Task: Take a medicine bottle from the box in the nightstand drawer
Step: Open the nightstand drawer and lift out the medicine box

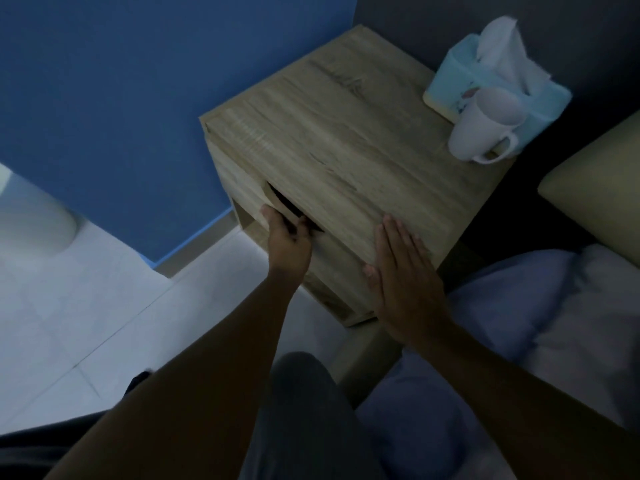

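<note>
Left hand (pixel 289 242) fingers hooked in drawer (pixel 252 199) slot (tips hidden), right hand (pixel 403 271) fingers flat, spread on nightstand (pixel 346 133) surface.

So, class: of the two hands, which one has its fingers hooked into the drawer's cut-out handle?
The left hand: its fingers curl into the dark slot on the drawer front. The right hand lies flat and open against the nightstand's near corner.
</note>
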The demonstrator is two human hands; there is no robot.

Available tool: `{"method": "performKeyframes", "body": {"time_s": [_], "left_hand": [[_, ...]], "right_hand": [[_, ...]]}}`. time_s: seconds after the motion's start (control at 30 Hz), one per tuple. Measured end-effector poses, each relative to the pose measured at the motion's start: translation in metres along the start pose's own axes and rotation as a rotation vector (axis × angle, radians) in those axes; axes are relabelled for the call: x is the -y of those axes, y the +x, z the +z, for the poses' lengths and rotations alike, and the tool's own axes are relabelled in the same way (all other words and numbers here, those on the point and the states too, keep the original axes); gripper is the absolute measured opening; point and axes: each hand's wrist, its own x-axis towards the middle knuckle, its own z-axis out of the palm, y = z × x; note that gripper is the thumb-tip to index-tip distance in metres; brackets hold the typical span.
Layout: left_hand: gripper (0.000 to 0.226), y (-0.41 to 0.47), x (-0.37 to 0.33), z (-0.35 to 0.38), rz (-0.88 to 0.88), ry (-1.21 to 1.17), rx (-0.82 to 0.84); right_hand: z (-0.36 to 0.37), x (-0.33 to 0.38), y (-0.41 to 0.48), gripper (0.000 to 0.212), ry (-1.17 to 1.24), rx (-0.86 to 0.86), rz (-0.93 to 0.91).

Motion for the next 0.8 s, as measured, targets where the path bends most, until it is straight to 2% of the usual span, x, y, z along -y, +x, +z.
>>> {"method": "performKeyframes", "body": {"time_s": [0.27, 0.47, 0.8], "left_hand": [[0.069, -0.027, 0.03, -0.059, -0.071, -0.125, 0.074], [0.068, -0.05, 0.048, -0.104, -0.141, -0.094, 0.081], [0.067, -0.082, 0.07, -0.156, -0.169, -0.029, 0.076]], "right_hand": [[-0.005, 0.004, -0.001, 0.066, 0.015, 0.068, 0.015], [-0.011, 0.009, -0.001, 0.067, 0.011, 0.1, 0.025], [-0.031, 0.016, 0.015, 0.065, 0.069, 0.263, 0.072]]}}
